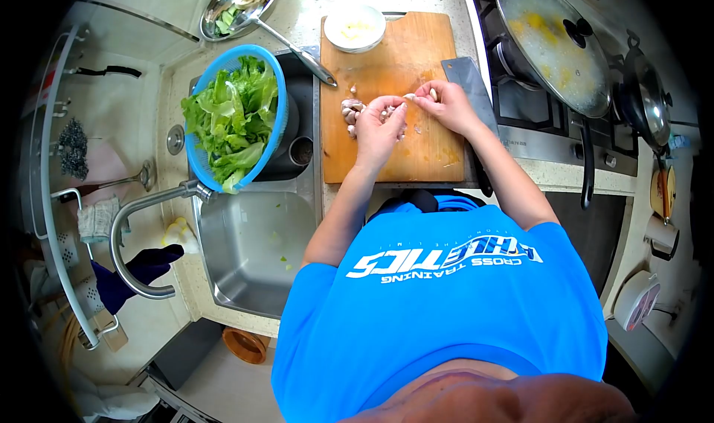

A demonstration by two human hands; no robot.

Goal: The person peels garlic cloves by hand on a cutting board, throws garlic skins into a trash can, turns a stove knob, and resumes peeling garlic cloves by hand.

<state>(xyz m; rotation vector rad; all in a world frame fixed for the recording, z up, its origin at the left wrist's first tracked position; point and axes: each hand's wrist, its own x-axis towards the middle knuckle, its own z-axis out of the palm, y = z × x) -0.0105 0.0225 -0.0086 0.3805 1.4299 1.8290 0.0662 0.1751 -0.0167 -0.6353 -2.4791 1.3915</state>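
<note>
Wooden board (416, 51): left hand (378, 129), right hand (450, 107), both grips pinched on garlic clove (410, 96); garlic pile (349, 112) beside left.

Left fingers (383, 105) partly hide the garlic cloves (350, 112); the right forearm (500, 157) covers part of the knife (467, 79).

The brown wooden board (420, 162) has free room in its front middle; small pinkish garlic cloves (349, 111) and the round white bowl (355, 46) obstruct farther left.
</note>
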